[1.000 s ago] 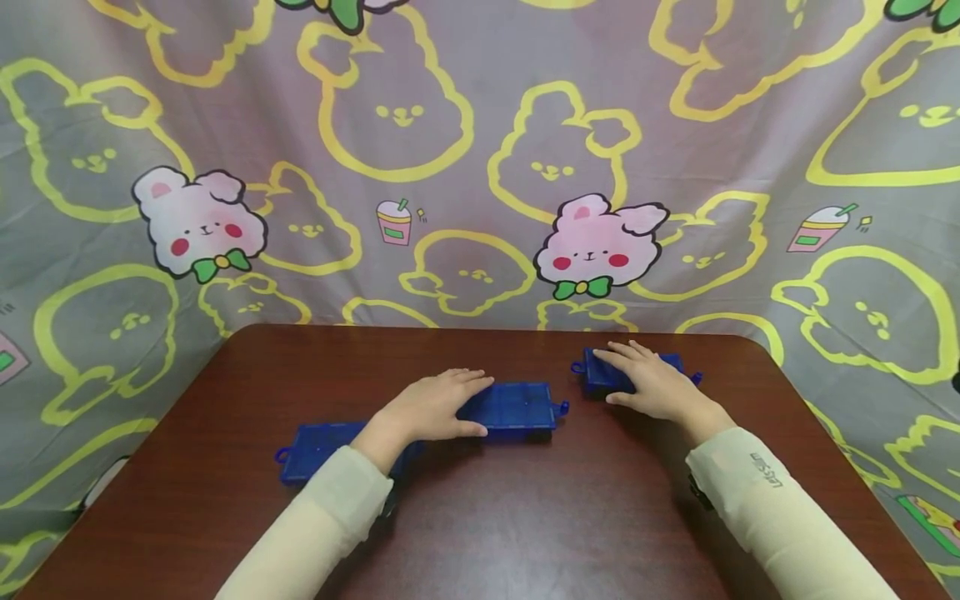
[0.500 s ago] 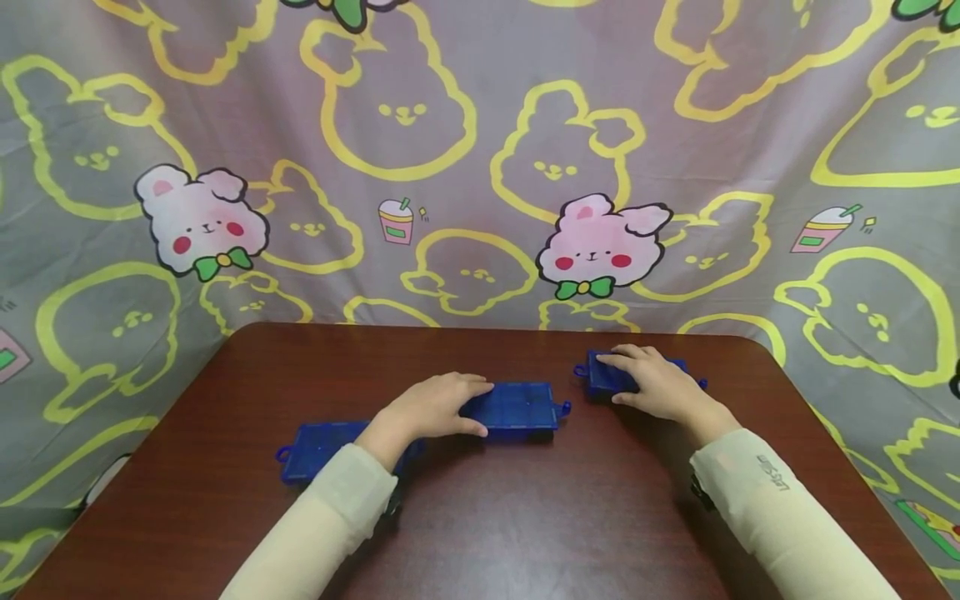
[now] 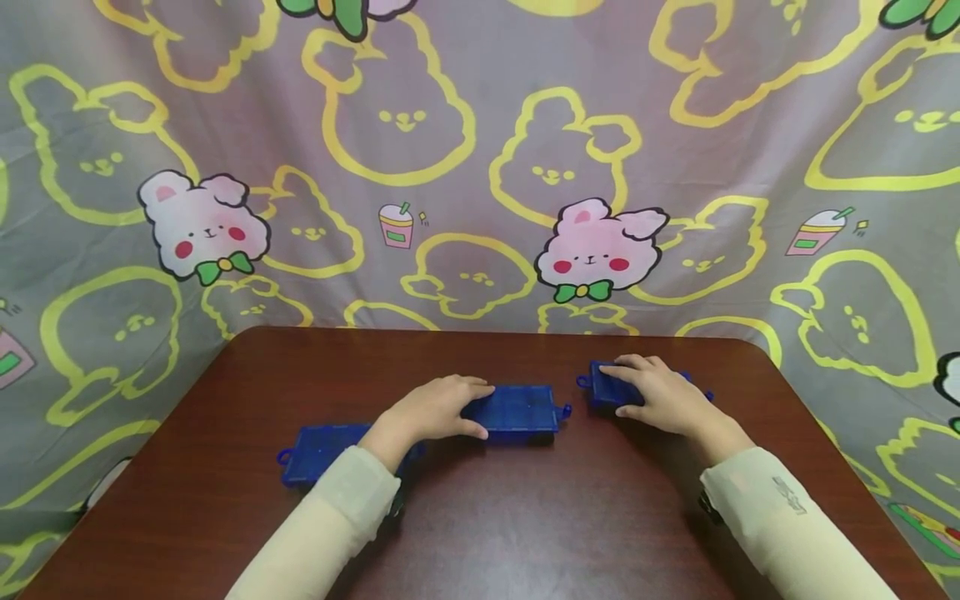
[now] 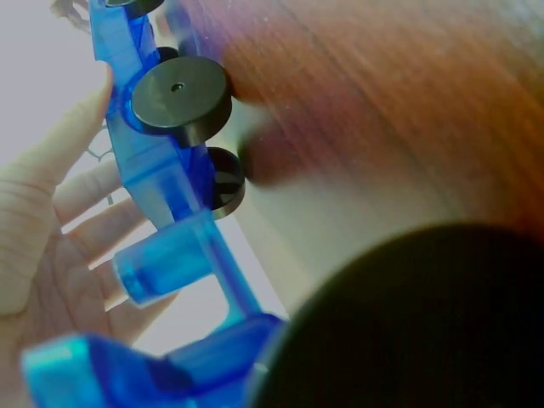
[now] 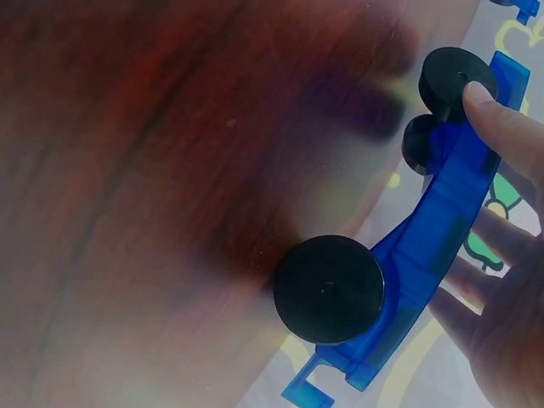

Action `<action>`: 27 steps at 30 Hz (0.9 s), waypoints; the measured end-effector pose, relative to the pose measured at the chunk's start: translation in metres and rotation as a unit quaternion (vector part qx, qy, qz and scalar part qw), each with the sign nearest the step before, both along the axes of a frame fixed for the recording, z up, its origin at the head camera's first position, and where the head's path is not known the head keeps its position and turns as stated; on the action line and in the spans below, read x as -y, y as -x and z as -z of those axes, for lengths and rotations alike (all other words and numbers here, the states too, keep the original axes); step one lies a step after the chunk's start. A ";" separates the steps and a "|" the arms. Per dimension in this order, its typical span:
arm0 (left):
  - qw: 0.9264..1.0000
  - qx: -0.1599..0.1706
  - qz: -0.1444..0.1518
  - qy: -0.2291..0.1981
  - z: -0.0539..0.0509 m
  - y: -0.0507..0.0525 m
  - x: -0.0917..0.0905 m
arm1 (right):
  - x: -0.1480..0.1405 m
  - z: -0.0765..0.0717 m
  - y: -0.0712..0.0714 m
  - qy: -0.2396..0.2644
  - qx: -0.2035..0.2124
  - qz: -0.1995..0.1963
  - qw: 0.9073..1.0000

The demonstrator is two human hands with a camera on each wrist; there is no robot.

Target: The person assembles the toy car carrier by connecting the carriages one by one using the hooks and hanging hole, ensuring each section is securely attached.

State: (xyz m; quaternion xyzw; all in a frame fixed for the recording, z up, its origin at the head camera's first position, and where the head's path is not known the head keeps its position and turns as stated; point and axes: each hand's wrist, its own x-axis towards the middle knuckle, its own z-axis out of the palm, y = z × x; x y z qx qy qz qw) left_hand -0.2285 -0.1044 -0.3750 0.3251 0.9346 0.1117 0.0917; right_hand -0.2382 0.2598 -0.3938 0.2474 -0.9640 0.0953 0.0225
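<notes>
Three blue see-through plastic toy wagons stand on the brown table. My left hand (image 3: 437, 408) grips the middle wagon (image 3: 521, 408), thumb on its near side and fingers across to the far side. The left wagon (image 3: 322, 454) sits behind my left forearm, partly covered; in the left wrist view a blue coupling piece (image 4: 166, 263) lies beside the hand, though whether it is linked I cannot tell. Toward the back right, my right hand (image 3: 660, 396) holds the third wagon (image 3: 604, 389) by its sides. Its black wheels (image 5: 330, 289) show in the right wrist view.
The brown wooden table (image 3: 510, 525) has rounded back corners. A grey curtain (image 3: 465, 192) printed with cartoon bunnies hangs behind and around it. A gap separates the middle wagon's hook (image 3: 564, 411) from the right wagon's ring (image 3: 582, 382).
My right hand and its wagon have shifted slightly nearer to me and a little to the right. The left hand and the other two wagons stay nearly in place.
</notes>
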 end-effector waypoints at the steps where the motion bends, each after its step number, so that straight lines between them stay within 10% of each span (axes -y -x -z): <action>1: 1.000 0.000 0.000 -0.001 0.000 0.000 0.000 | 0.000 -0.001 -0.002 -0.001 -0.002 0.000 1.000; 27: 1.000 0.004 -0.006 -0.012 -0.001 0.002 0.000 | 0.021 -0.004 -0.035 0.005 -0.046 -0.033 0.998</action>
